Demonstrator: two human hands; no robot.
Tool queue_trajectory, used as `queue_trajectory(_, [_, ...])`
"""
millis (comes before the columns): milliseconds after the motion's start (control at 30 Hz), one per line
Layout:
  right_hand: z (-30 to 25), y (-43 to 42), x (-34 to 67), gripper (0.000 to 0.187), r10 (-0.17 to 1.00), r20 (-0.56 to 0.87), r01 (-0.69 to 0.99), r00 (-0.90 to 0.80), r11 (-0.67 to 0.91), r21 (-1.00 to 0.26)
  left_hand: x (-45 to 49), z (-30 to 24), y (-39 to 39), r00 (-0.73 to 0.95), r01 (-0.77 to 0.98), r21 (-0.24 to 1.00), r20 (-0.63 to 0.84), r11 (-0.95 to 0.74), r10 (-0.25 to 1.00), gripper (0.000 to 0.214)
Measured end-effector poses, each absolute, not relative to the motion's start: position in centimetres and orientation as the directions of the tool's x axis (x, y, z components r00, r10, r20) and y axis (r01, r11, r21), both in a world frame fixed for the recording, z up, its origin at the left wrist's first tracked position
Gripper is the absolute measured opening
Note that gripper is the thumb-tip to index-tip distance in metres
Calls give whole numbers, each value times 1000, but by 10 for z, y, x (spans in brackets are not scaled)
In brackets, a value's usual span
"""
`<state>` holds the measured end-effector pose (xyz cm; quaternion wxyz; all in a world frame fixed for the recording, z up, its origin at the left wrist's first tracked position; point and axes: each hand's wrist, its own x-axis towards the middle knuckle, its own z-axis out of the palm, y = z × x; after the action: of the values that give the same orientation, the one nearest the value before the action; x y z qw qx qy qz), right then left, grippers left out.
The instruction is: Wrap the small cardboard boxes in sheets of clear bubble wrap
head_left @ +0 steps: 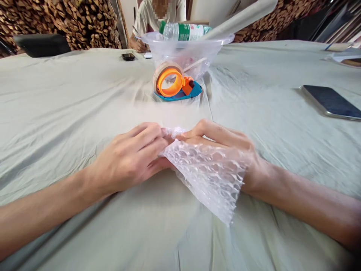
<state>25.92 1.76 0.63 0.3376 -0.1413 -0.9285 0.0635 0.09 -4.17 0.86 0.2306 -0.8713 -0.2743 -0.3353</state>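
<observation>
A sheet of clear bubble wrap [208, 169] is bunched between my two hands, just above the cloth-covered table. My left hand [138, 154] pinches its gathered upper left part, fingers curled inward. My right hand [217, 137] grips the same gathered part from the other side, fingertips close to the left ones. A loose flap of the wrap hangs down toward me and covers part of the right hand and wrist. Whether something is wrapped inside the bunched part is hidden by my fingers.
Beyond my hands stands an orange and blue tape dispenser [172, 82]. Behind it a clear plastic basin [186, 47] holds a green-labelled bottle [184, 31] and a pale roll [242, 17]. A phone [331, 101] lies right. A person [158, 17] sits opposite. A dark case [42, 45] rests far left.
</observation>
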Motion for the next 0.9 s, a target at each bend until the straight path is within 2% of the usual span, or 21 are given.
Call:
queue_trajectory(100, [1, 20, 260, 18, 143, 725, 201, -674, 979, -6, -3, 12, -47, 669, 606, -195, 650, -771, 361, 13])
queue_trajectory(167, [1, 20, 260, 11, 104, 746, 216, -658, 975, 55, -4, 14, -50, 696, 606, -193, 599, -771, 397, 21])
queue_trajectory(233, [2, 18, 260, 11, 117, 738, 232, -665, 971, 55, -2, 14, -52, 691, 625, -212, 598, -751, 406, 22])
queue_trajectory(367, [3, 15, 257, 13, 124, 761, 235, -637, 971, 39, 4, 8, -48, 650, 643, -260, 683, -721, 333, 13])
queue_trajectory(467, [3, 12, 256, 8, 165, 763, 230, -625, 973, -22, 7, 2, -43, 574, 643, -149, 744, -751, 344, 5])
queue_trajectory(667, [10, 10, 260, 11, 198, 688, 166, -698, 980, -113, 6, 2, -40, 422, 633, 130, 768, -763, 481, 16])
queue_trajectory(833, [13, 11, 260, 2, 182, 663, 147, -726, 983, -109, 8, 8, -38, 385, 630, 186, 768, -754, 511, 21])
queue_trajectory(900, [12, 11, 258, 8, 190, 691, 153, -697, 981, -116, 8, 9, -37, 395, 607, 169, 784, -777, 479, 25])
